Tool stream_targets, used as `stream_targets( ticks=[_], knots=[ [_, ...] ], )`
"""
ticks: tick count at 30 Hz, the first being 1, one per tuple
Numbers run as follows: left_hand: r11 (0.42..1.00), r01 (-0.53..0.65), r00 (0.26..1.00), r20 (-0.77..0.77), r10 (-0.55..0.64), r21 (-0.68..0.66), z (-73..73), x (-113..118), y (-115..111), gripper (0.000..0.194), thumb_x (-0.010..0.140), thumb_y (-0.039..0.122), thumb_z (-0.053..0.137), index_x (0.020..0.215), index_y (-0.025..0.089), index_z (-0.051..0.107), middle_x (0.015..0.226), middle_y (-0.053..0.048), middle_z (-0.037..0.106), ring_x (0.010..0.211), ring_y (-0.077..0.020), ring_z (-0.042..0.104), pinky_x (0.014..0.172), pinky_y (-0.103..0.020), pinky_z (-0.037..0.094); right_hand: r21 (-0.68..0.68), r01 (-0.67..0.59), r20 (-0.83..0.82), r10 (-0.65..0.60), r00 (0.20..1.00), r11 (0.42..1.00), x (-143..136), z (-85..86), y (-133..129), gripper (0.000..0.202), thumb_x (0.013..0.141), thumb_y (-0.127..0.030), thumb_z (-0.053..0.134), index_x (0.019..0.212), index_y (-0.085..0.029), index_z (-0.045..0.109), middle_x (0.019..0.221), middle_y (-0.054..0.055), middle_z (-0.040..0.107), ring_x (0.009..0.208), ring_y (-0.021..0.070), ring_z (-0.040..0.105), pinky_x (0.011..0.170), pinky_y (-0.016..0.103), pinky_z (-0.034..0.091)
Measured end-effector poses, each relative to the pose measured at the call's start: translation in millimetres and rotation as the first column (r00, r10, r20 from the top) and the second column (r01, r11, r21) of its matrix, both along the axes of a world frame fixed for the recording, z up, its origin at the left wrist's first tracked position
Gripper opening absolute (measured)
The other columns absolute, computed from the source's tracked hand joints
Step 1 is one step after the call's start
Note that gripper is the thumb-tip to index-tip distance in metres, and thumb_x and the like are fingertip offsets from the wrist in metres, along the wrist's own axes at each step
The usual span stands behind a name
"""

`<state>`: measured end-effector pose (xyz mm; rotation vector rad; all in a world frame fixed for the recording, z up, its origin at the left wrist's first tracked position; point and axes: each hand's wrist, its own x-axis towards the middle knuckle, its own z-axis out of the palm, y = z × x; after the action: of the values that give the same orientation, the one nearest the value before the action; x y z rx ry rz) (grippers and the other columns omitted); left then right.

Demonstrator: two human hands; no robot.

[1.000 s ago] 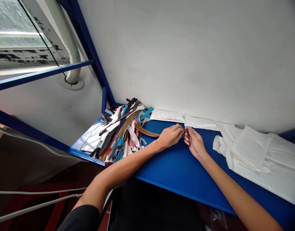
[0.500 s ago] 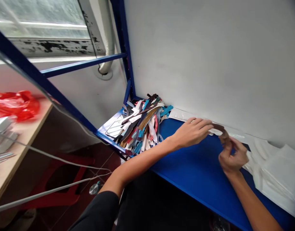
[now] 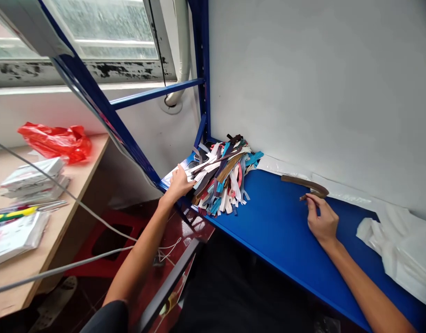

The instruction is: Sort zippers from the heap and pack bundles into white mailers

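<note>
A brown zipper strip (image 3: 303,182) curves above the blue shelf, one end pinched in my right hand (image 3: 323,219). On the left, my left hand (image 3: 180,185) is at the left edge of a pile of zippers (image 3: 221,175) in white, blue, brown, pink and black. Its fingers are bent against the pile's edge, and what they hold, if anything, is hidden.
The blue shelf (image 3: 282,226) has white plastic sheeting (image 3: 400,240) at its right and back. Blue frame posts (image 3: 129,152) rise at the left. A wooden desk (image 3: 70,203) there bears a red plastic bag (image 3: 56,141) and white packets (image 3: 32,178). Cables cross in front.
My left hand has left the brown strip and moved left to the zipper pile. My right hand still has the strip, which now curves out to the left. The view has shifted left.
</note>
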<state>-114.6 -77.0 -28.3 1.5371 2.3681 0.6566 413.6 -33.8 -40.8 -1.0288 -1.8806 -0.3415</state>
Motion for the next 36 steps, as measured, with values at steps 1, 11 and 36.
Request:
stream_targets(
  ticks=[1, 11, 36],
  knots=[
    [1.000, 0.009, 1.000, -0.025, -0.009, -0.007, 0.2, 2.9, 5.3, 0.097, 0.083, 0.033, 0.075, 0.162, 0.002, 0.027, 0.151, -0.034, 0.052, 0.152, -0.0519, 0.040, 0.117, -0.061, 0.043, -0.008, -0.005, -0.004, 0.005, 1.000, 1.000, 0.0, 0.7, -0.7, 0.019, 0.108, -0.024, 0.063, 0.121, -0.021, 0.076, 0.101, 0.008, 0.084, 0.083, 0.0245, 0.082, 0.077, 0.034, 0.064],
    [0.997, -0.009, 0.999, -0.039, 0.007, -0.072, 3.7, -55.2, 18.9, 0.120, 0.073, 0.056, 0.086, 0.164, 0.007, 0.026, 0.155, -0.032, 0.052, 0.148, -0.0517, 0.047, 0.115, -0.056, 0.045, -0.208, -0.026, -0.135, -0.003, 0.991, 0.978, 5.5, -0.5, -2.1, 0.025, 0.110, -0.035, 0.060, 0.120, -0.020, 0.077, 0.103, 0.008, 0.084, 0.076, 0.0229, 0.081, 0.073, 0.034, 0.066],
    [0.997, -0.017, 0.999, 0.032, 0.015, 0.071, 27.7, -30.4, 17.7, 0.122, 0.067, 0.053, 0.094, 0.163, 0.007, 0.035, 0.148, -0.029, 0.059, 0.146, -0.0492, 0.049, 0.117, -0.055, 0.045, -0.326, -0.084, -0.141, 0.040, 0.989, 0.942, 4.6, 11.7, -2.6, 0.032, 0.109, -0.044, 0.056, 0.114, -0.020, 0.077, 0.079, 0.005, 0.079, 0.064, 0.0220, 0.076, 0.065, 0.033, 0.063]
  ],
)
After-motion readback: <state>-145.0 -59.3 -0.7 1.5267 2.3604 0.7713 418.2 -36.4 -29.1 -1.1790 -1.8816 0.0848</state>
